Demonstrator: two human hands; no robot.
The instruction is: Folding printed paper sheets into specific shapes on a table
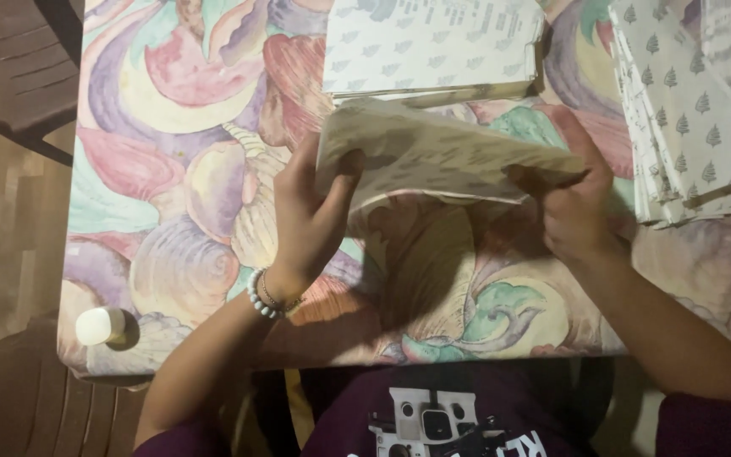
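I am lifting a patterned paper sheet point(433, 156) just above the flowered tablecloth point(171, 169), keeping it taut between both hands so it seems ready to be creased. My left hand point(306, 220) is pinching its left edge, fingers closed on it; my right hand point(573, 199) is gripping the right corner. Matching stacks point(687, 110) are lying beside it, and a small white cylinder point(101, 326) is sitting at the table's corner.
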